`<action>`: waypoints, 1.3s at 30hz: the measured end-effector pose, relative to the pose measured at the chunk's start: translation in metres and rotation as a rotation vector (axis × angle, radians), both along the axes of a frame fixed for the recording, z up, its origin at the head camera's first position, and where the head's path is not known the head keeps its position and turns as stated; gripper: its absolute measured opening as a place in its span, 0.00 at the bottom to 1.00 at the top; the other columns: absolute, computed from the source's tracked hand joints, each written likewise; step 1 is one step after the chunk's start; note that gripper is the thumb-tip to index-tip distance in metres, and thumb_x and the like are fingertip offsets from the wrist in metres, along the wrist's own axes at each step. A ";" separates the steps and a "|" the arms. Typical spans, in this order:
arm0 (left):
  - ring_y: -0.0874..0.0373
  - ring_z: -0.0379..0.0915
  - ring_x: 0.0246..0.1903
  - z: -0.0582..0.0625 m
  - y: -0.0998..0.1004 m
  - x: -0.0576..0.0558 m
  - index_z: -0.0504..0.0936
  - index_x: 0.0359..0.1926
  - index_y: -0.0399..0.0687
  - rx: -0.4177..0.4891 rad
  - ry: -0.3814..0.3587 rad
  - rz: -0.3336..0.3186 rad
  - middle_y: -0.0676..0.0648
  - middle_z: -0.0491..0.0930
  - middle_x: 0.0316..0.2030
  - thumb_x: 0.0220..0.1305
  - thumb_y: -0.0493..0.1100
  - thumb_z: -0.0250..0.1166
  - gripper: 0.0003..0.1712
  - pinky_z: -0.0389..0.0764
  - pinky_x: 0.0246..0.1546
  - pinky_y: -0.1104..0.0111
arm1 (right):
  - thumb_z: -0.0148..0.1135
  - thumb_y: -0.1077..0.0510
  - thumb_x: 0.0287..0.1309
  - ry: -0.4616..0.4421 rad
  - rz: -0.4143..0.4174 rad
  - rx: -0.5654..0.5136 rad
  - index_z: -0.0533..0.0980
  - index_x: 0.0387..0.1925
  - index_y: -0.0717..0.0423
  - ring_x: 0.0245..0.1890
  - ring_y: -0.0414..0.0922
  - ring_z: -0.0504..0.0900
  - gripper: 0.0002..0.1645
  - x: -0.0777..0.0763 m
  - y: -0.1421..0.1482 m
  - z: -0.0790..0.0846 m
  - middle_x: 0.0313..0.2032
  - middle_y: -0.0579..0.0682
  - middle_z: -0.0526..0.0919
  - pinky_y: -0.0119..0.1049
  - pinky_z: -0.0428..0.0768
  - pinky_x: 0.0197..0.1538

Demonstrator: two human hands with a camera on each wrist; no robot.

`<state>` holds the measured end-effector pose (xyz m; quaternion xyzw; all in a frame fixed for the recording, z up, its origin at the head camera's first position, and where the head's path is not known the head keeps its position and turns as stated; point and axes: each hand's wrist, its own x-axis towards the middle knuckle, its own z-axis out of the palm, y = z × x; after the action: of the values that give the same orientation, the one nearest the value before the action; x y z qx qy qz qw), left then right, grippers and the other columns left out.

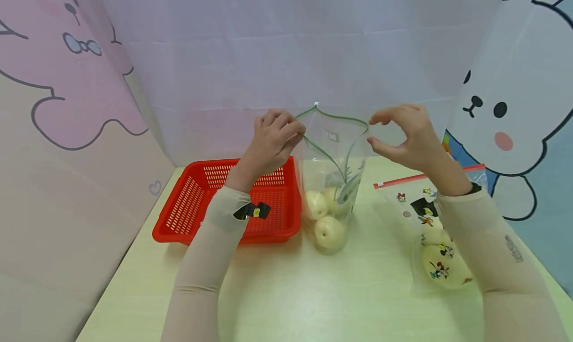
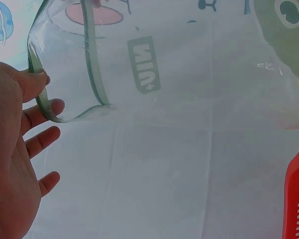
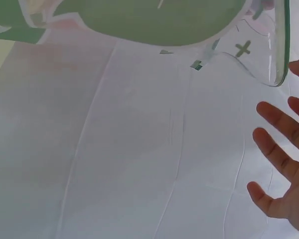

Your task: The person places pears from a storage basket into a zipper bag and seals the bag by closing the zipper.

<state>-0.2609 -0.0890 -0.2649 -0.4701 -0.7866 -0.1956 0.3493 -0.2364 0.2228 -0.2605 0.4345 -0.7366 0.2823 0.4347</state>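
A clear zip bag [image 1: 331,158] with a green rim stands upright with its mouth spread wide. Several pale yellow round fruits [image 1: 330,233] lie in its bottom. My left hand [image 1: 275,138] pinches the left side of the green rim between thumb and forefinger; its other fingers are spread in the left wrist view. At the opposite corner of the mouth is my right hand [image 1: 409,135], thumb and forefinger apart with their tips right by the rim [image 3: 284,59]. The other fingers of that hand [image 3: 284,149] are extended and separated. Printed on the bag is a green label [image 2: 144,64].
A red plastic basket [image 1: 192,170] with slotted walls stands left of the bag, partly behind my left forearm. To the right, a second clear bag [image 1: 405,195] with a red slider closure and cartoon prints holds similar fruit, partly covered by my right forearm. A white curtain hangs behind.
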 end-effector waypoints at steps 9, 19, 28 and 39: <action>0.46 0.64 0.52 -0.002 0.003 -0.001 0.81 0.41 0.47 0.011 0.012 0.005 0.46 0.76 0.40 0.71 0.38 0.58 0.04 0.58 0.49 0.46 | 0.54 0.32 0.63 -0.030 -0.259 0.038 0.81 0.33 0.62 0.37 0.61 0.76 0.35 0.023 -0.015 -0.004 0.35 0.60 0.85 0.62 0.61 0.41; 0.47 0.65 0.51 -0.004 0.014 -0.001 0.81 0.41 0.50 -0.025 0.051 0.052 0.47 0.77 0.40 0.71 0.41 0.59 0.04 0.59 0.52 0.44 | 0.45 0.18 0.57 -0.075 -0.343 0.084 0.83 0.34 0.60 0.35 0.60 0.76 0.49 0.036 -0.048 -0.011 0.36 0.57 0.85 0.61 0.65 0.39; 0.47 0.64 0.52 -0.005 0.022 0.003 0.81 0.42 0.50 -0.035 0.052 0.072 0.48 0.76 0.40 0.72 0.41 0.59 0.04 0.58 0.53 0.44 | 0.69 0.43 0.49 -0.041 -0.336 0.110 0.80 0.31 0.59 0.33 0.59 0.77 0.22 0.035 -0.069 -0.018 0.33 0.56 0.85 0.63 0.67 0.42; 0.47 0.63 0.53 -0.007 0.026 0.004 0.80 0.43 0.51 -0.051 0.035 0.069 0.48 0.77 0.42 0.72 0.42 0.60 0.04 0.57 0.53 0.45 | 0.62 0.62 0.48 -0.030 -0.287 0.103 0.79 0.26 0.62 0.29 0.58 0.77 0.05 0.036 -0.079 -0.023 0.26 0.55 0.83 0.67 0.69 0.46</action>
<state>-0.2566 -0.0626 -0.2717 -0.4547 -0.8009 -0.1554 0.3574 -0.2007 0.1439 -0.2832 0.3424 -0.8109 0.1857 0.4367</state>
